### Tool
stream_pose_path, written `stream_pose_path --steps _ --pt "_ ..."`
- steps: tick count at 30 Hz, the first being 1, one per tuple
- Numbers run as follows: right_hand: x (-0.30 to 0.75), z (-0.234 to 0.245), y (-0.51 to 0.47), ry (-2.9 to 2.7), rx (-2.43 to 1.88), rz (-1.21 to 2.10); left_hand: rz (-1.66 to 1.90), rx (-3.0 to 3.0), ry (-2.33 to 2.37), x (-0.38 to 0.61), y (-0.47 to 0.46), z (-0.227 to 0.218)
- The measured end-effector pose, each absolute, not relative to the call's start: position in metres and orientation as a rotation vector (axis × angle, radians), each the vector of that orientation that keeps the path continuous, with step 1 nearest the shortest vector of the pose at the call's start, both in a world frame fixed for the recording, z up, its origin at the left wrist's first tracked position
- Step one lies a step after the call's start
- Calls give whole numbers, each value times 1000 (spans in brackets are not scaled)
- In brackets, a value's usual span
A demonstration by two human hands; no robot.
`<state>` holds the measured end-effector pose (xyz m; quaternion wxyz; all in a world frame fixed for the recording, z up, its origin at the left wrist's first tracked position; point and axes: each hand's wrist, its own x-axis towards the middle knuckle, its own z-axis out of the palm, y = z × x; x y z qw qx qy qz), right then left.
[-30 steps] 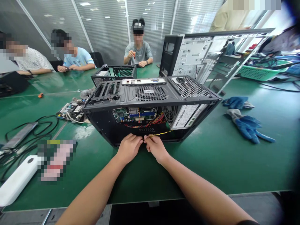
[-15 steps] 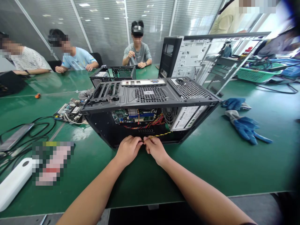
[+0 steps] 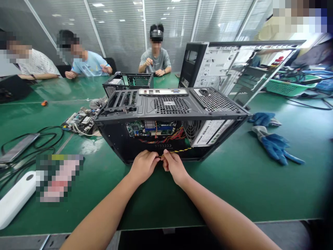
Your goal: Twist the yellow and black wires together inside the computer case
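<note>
An open black computer case [image 3: 169, 104] lies on its side on the green table [image 3: 234, 187], its inside facing me with a motherboard [image 3: 145, 127], red wires and a power supply [image 3: 208, 131]. A thin yellow-and-black twisted cable [image 3: 178, 150] runs out of the case to my hands. My left hand [image 3: 144, 165] and my right hand [image 3: 174, 166] meet at the case's front lower edge, both with fingers pinched on the cable's end. What lies at the fingertips is too small to make out.
Blue gloves [image 3: 274, 145] lie on the right. A loose circuit board [image 3: 82, 120], black cables [image 3: 39, 139] and a white device [image 3: 15, 198] lie on the left. Another open case [image 3: 234, 66] and a green basket [image 3: 286, 86] stand behind. Three people sit at the far side.
My hands stay pinched on the cable at the case's edge. The view has shifted slightly, nothing else has moved.
</note>
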<state>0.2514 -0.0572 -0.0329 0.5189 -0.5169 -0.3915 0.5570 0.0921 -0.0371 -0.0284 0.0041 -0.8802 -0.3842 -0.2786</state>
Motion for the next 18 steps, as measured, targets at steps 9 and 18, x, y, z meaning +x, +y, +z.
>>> stream_pose_path --steps 9,18 --pt "252 -34 -59 -1041 -1258 1239 -802 -2733 -1182 92 -36 -31" --pt "252 -37 -58 -1033 -1264 1229 -929 -2814 -1204 92 -39 -29"
